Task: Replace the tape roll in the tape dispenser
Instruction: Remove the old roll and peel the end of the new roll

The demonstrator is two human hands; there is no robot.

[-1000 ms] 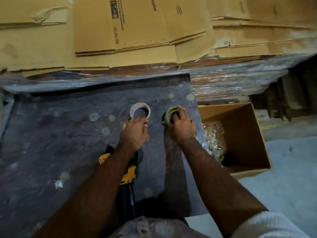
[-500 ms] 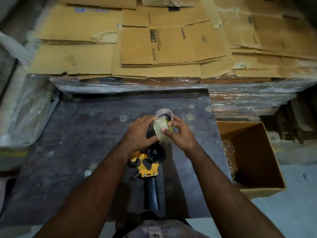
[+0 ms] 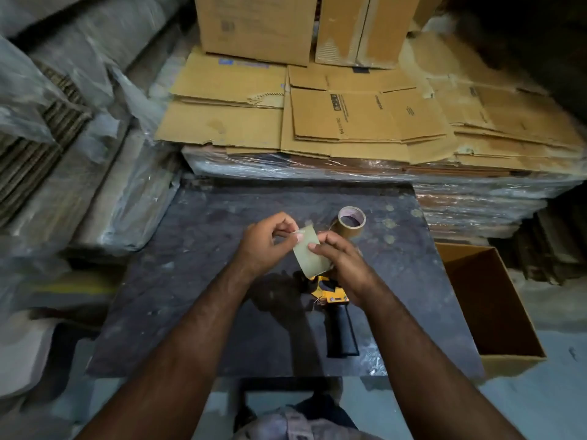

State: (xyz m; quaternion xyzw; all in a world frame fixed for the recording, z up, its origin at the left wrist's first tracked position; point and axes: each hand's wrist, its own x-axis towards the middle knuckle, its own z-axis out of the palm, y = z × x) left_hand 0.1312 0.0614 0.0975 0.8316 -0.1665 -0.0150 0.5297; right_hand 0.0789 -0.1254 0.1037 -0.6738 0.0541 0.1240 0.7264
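I hold a pale greenish tape roll (image 3: 309, 253) above the dark table (image 3: 197, 281), seen edge-on. My right hand (image 3: 344, 266) grips it from the right. My left hand (image 3: 265, 246) pinches its upper left edge, where a thin loose end of tape seems to stand off. A yellow and black tape dispenser (image 3: 332, 295) lies on the table right under my right hand, its black handle (image 3: 342, 333) pointing toward me. Its hub is partly hidden by the roll and my hand. A brown tape roll (image 3: 351, 223) stands flat on the table just beyond my hands.
An open cardboard box (image 3: 495, 312) stands on the floor to the right of the table. Flattened cartons on a plastic-wrapped stack (image 3: 349, 128) lie behind the table. Plastic-wrapped bundles (image 3: 79, 173) crowd the left side.
Both hands have lifted the pale roll higher over the dispenser and turned it edge-on. My left fingers have shifted from cupping the roll to pinching its edge. The view has pulled back.
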